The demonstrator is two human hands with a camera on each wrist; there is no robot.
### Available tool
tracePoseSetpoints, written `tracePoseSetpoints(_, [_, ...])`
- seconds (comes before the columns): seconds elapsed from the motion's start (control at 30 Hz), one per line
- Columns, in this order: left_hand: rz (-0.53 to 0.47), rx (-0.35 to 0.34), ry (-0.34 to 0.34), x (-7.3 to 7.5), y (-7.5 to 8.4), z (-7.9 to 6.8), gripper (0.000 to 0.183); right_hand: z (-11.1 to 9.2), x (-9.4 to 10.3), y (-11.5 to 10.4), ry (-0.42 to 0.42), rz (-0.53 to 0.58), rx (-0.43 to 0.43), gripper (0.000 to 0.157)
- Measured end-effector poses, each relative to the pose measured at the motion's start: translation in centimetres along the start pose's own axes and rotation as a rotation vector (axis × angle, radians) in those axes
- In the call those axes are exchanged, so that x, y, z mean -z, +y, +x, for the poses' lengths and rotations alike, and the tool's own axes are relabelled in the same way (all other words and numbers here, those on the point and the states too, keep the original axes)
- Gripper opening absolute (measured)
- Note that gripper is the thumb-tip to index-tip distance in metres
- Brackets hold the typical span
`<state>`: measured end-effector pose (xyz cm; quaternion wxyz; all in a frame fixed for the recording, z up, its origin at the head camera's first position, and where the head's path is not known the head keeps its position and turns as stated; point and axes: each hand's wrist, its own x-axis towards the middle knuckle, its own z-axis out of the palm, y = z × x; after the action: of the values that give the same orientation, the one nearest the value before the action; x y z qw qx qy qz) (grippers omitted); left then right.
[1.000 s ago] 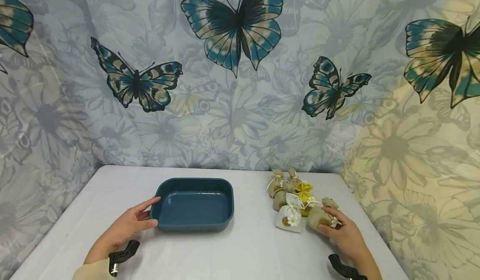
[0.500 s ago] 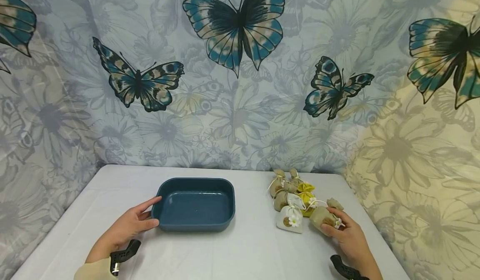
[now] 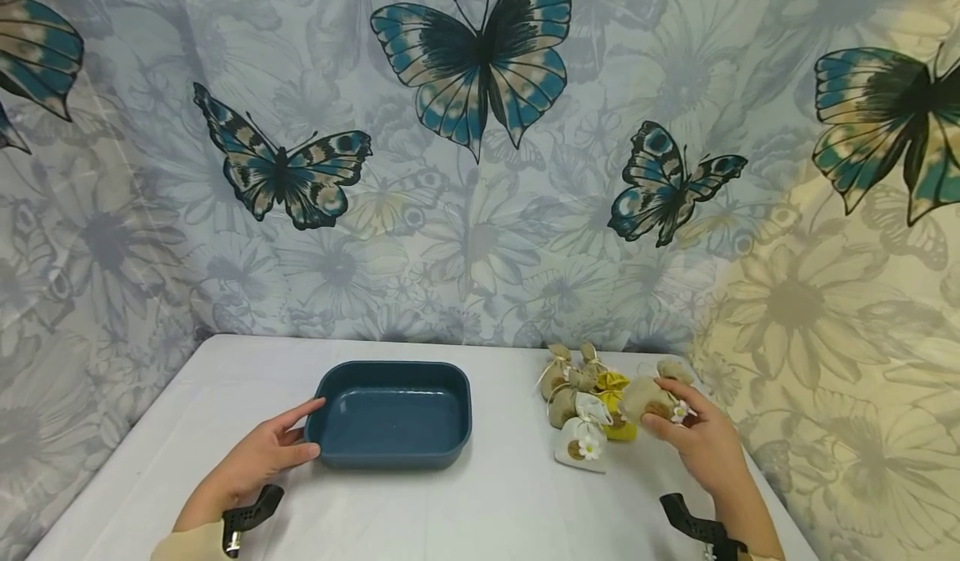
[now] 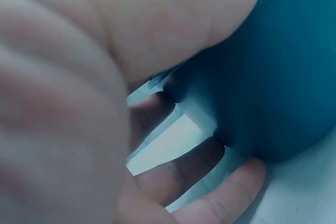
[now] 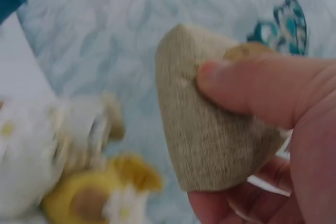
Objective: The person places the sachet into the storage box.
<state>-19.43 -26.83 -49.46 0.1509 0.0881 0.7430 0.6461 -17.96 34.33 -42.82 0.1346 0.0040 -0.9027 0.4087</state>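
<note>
My right hand [image 3: 701, 440] pinches a beige fabric drawstring pouch [image 3: 647, 400] with a small white flower, thumb on its front and fingers behind. In the right wrist view the pouch [image 5: 210, 114] hangs in front of the patterned backdrop, above the other pouches. My left hand [image 3: 262, 453] rests against the left side of a dark blue rectangular dish [image 3: 390, 461], its fingers spread. The left wrist view has the thumb along the dish's wall [image 4: 273, 77] and fingertips at that wall lower down. Nothing lies inside the dish.
Several small pouches stand grouped left of the right hand: a white pouch [image 3: 579, 444] with a daisy in front, a yellow pouch [image 3: 621, 428] beside it, and beige pouches [image 3: 561, 407] behind. A white cloth covers the table [image 3: 480, 511]. A butterfly-print backdrop [image 3: 480, 252] rises behind it.
My right hand has raised the beige pouch up off the table, tilting it somewhat. The left hand and the dish have kept their places.
</note>
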Motion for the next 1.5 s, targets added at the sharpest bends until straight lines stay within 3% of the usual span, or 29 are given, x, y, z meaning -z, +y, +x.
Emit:
tracePoseSetpoints(0.2, [-0.017, 0.003, -0.024, 0.0, -0.2, 0.0, 0.079, 2.1, 0.1, -4.7, -0.048, -0.039, 0.038, 0.068])
tracePoseSetpoints(0.43, [-0.023, 0.001, -0.028, 0.1, -0.1, -0.1, 0.078, 5.0, -1.4, -10.2, -0.135, 0.055, 0.086, 0.068])
tracePoseSetpoints(0.6, [-0.019, 0.027, -0.009, -0.1, -0.1, 0.0, 0.079, 6.7, -3.6, -13.6, -0.226, 0.158, 0.107, 0.063])
tracePoseSetpoints(0.8, [-0.006, 0.043, 0.01, -0.2, -0.2, 0.0, 0.08, 7.8, -7.9, -17.2, -0.297, 0.2, 0.135, 0.058])
tracePoseSetpoints(1.0, [-0.007, 0.037, -0.001, 0.0, 0.1, 0.1, 0.079, 7.9, -13.5, -19.8, -0.354, 0.216, 0.145, 0.055])
tracePoseSetpoints(1.27, [-0.01, 0.025, -0.013, 0.0, 0.1, 0.4, 0.08, 6.7, -21.5, -21.1, -0.435, 0.122, 0.154, 0.051])
tracePoseSetpoints(1.5, [0.01, 0.055, 0.006, 0.1, 0.1, 0.0, 0.081, 6.1, -26.7, -21.5, -0.506, 0.031, 0.171, 0.049])
